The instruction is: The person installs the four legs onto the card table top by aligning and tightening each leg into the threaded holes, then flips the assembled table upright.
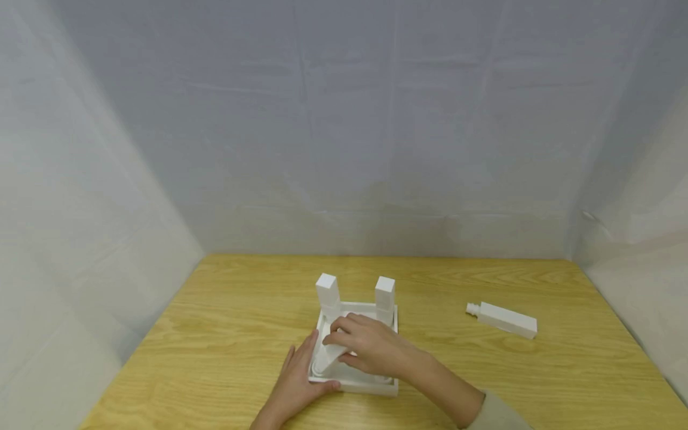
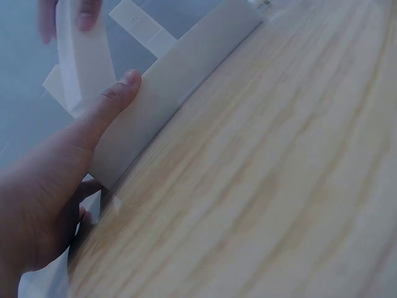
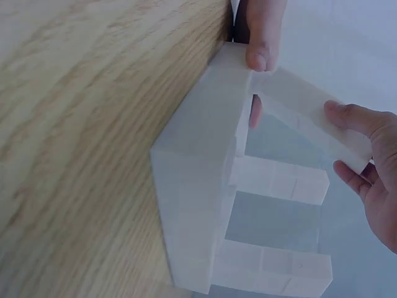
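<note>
A shallow white square tray-like piece (image 1: 371,388) with raised rims lies on the table. White square posts, one at the far left (image 1: 328,295) and one at the far right (image 1: 384,298), stand upright in its far corners. My left hand (image 1: 295,379) grips the near left corner, thumb on the front wall and fingers along the left side. With thumb and fingers, my right hand (image 1: 371,343) holds another white square post (image 3: 310,112) by its upper part. This post leans, its lower end at the near left corner beside my left thumb (image 2: 121,93).
A loose white square post (image 1: 505,319) with a narrow ridged end lies on the wooden table (image 1: 242,310) to the right. Pale sheeting (image 1: 344,149) hangs behind the table and along both sides.
</note>
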The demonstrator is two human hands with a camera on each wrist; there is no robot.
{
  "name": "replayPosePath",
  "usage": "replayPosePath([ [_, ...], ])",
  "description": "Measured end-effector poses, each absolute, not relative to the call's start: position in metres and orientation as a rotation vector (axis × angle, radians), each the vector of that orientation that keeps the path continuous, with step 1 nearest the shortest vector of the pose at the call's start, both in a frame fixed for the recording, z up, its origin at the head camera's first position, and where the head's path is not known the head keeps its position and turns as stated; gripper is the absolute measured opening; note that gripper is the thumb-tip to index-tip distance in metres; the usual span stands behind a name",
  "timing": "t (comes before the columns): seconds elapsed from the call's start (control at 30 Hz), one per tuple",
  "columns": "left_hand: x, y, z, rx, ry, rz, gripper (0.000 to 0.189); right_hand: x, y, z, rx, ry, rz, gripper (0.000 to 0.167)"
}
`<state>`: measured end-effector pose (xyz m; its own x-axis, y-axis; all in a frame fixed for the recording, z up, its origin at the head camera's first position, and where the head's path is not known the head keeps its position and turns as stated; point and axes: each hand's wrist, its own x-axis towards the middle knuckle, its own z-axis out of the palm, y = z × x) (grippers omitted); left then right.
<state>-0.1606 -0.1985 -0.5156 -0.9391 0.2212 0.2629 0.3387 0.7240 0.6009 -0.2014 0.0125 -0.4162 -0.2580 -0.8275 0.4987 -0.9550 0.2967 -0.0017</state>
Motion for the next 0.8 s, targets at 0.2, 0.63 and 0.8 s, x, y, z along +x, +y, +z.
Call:
replayPosePath([
  [0.2, -0.16, -0.198, -0.516, -0.467, -2.732, -1.032, 0.102, -0.201, 0.0, -0.412, 1.628, -2.093, 0.564, 0.041],
  [0.63, -0.159, -0.199, -0.519, -0.495, -2.65, -1.067, 0.091, -0.197, -0.024, -0.414, 1.653, -2.179, 0.757, 0.039],
  [0.8, -0.159, -0.198, -0.518, -0.495, -2.654, -1.079, 0.092, -0.197, -0.026, -0.414, 1.626, -2.264, 0.826, 0.039],
])
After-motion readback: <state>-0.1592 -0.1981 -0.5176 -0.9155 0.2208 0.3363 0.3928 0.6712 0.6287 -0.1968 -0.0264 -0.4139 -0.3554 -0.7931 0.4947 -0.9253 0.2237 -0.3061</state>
